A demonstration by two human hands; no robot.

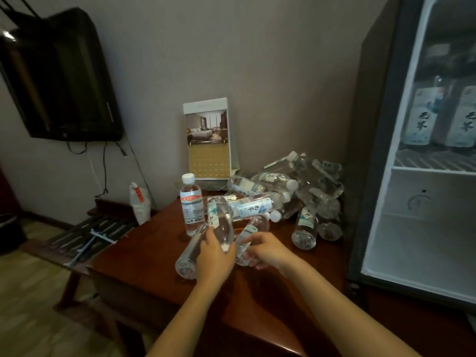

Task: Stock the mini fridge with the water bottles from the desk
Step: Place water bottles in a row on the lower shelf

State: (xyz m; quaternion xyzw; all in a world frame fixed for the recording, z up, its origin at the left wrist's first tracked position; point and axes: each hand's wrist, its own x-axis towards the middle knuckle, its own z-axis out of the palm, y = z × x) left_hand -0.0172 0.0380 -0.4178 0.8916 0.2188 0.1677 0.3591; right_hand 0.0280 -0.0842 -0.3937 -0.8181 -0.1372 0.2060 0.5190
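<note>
Several clear water bottles lie in a heap (296, 186) on the dark wooden desk (144, 256). One red-labelled bottle (191, 204) stands upright near the heap. My left hand (215, 256) grips two bottles together, one tilted up (220, 217) and one lying toward me (188, 256). My right hand (268, 249) holds another lying bottle (251, 234) just beside them. The mini fridge (422, 191) stands open at the right, with two labelled bottles (443, 119) upright on its upper wire shelf. Its lower compartment looks bare.
A picture card (210, 140) leans on the wall behind the bottles. A white packet (139, 203) stands at the desk's left edge. A lower rack with dark utensils (90, 235) adjoins the desk. A television (55, 76) hangs at upper left.
</note>
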